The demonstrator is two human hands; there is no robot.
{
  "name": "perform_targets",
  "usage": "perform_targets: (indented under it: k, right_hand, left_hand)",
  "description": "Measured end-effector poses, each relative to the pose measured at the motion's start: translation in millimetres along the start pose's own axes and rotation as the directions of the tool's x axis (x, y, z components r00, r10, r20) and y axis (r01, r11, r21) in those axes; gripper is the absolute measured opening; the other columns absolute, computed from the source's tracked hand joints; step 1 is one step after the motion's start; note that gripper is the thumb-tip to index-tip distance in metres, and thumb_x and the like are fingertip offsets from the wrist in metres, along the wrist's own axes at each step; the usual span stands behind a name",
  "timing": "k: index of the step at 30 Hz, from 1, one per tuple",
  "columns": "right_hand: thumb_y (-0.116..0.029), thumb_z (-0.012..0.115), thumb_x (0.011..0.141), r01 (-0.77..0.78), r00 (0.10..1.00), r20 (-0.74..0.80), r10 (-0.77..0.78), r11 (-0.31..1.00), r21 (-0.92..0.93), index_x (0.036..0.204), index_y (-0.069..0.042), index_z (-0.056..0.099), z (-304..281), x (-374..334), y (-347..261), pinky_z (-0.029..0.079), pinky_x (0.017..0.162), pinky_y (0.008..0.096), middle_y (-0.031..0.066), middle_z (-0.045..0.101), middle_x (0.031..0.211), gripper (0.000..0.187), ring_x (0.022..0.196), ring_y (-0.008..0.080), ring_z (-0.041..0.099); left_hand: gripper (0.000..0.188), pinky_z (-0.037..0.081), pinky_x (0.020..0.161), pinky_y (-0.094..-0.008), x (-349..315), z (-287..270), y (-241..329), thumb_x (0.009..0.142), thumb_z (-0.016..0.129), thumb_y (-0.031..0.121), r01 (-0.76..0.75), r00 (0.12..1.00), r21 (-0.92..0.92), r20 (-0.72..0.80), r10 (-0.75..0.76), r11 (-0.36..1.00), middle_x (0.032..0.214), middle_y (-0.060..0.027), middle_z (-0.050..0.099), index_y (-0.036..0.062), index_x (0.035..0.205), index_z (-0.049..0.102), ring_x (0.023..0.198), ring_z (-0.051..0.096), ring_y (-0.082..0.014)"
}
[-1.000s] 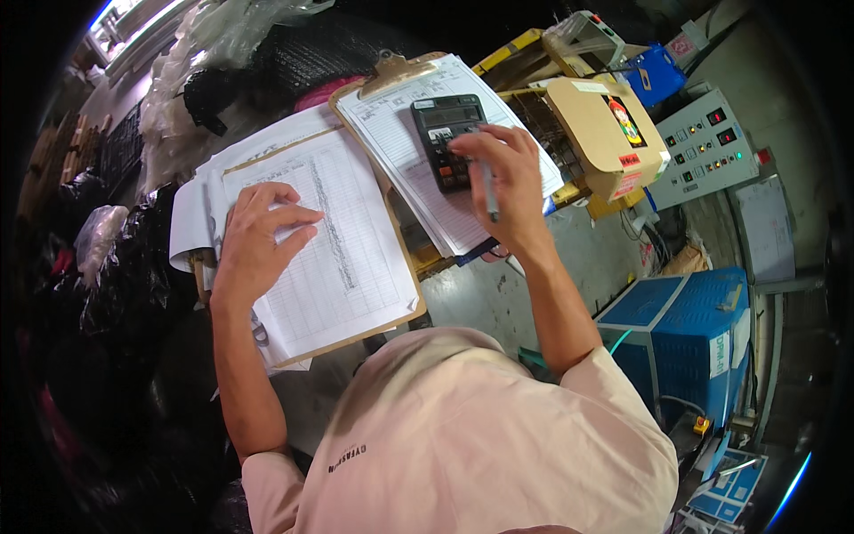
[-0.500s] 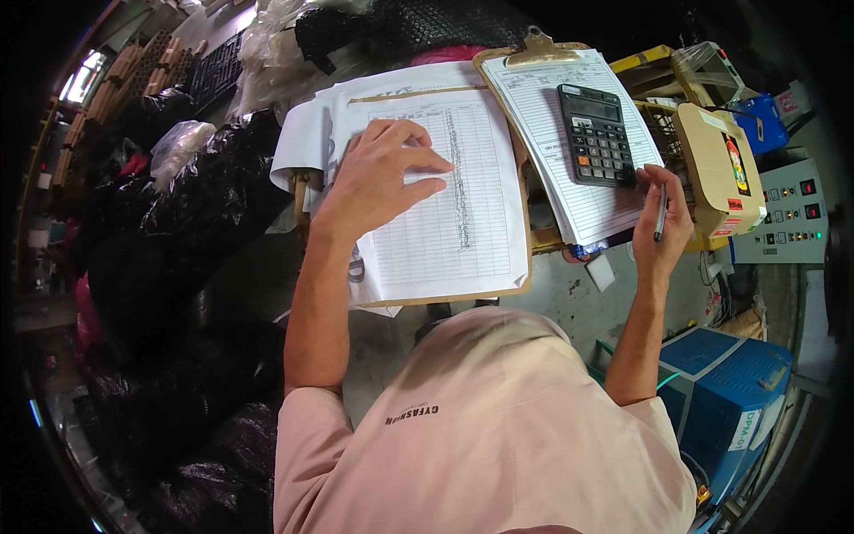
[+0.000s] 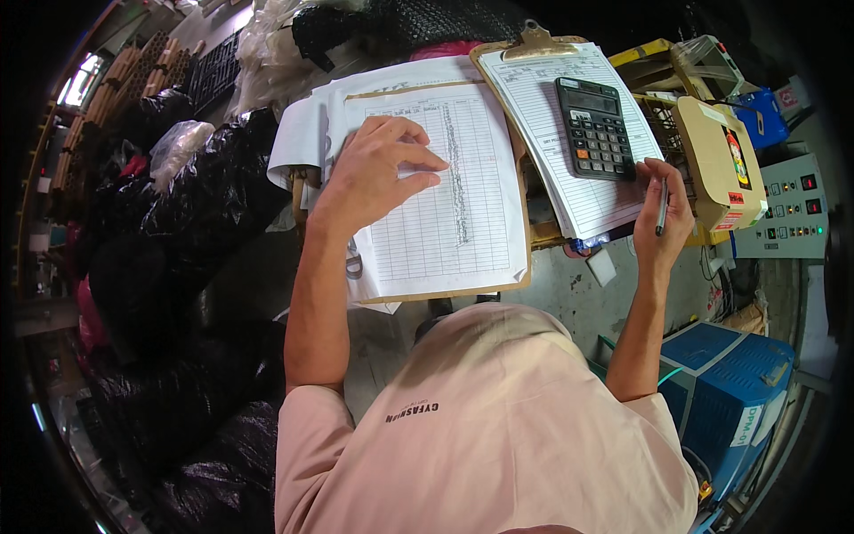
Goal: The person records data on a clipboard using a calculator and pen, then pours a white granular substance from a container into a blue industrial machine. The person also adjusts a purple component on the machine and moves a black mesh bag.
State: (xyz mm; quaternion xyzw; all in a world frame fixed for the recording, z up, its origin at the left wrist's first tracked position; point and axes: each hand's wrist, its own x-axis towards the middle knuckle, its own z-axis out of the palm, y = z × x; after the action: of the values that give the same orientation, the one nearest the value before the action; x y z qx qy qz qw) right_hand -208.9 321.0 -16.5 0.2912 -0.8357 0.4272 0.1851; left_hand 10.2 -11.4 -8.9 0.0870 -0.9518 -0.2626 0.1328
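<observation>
Gripping one slim pen point(image 3: 661, 210), my right hand point(image 3: 674, 215) is closed about it, one end pointing back toward my wrist; fingertips just beside the lower right corner of a calculator point(image 3: 594, 129), whether touching I cannot tell. Left hand point(image 3: 369, 178): fingers loosely spread, thumb and forefinger parted, lying over a gridded sheet point(image 3: 489, 218) with one dense column of dark marks. Calculator: black, grey keys, one orange key, set on a stack of lined paper point(image 3: 598, 209). Stack: held by a clipboard point(image 3: 536, 46) with a metal clip at its far end, right of the gridded sheet. Sheet: on a brown board point(image 3: 507, 287), its near edge showing below; white paper point(image 3: 294, 142) curling over at the left. Nearest my body: one pale pink shirt point(image 3: 498, 436), short-sleeved. Farther right: one cardboard box point(image 3: 705, 147) with a colourful picture label, a blue container point(image 3: 762, 117) behind it, a pale control panel point(image 3: 785, 214) with small lights. Lower right: one blue machine point(image 3: 738, 365). To my left: black plastic bags point(image 3: 222, 187), shiny and creased, with a whitish bag point(image 3: 181, 147) among them.
</observation>
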Motion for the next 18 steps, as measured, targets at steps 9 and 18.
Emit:
perform_targets:
  k: [9,18]
  right_hand:
    - [-0.006,0.055,0.11,-0.006,1.0,-0.004,0.006,1.0,0.003,0.119,-0.003,0.071,0.4,-0.4,-0.2,0.056,0.093,0.031,0.0106,0.081,0.107,0.019,0.102,0.0185,0.077]
    - [-0.006,0.055,0.11,-0.02,1.0,0.0,0.02,1.0,0.008,0.12,-0.003,0.072,0.2,0.2,1.3,0.056,0.093,0.0311,0.0105,0.081,0.106,0.019,0.102,0.0194,0.077]
  left_hand:
    - [0.022,0.041,0.117,-0.0445,-0.3,-0.5,0.1,0.087,0.086,0.024,-0.006,1.0,-0.005,0.0,0.006,1.0,0.125,-0.003,0.072,0.0217,0.109,0.089,0.131,0.058,-0.0265]
    - [0.022,0.04,0.118,-0.045,-0.5,-0.9,0.6,0.088,0.086,0.025,-0.002,1.0,0.016,0.013,0.002,1.0,0.126,-0.0018,0.071,0.022,0.11,0.089,0.132,0.057,-0.0255]
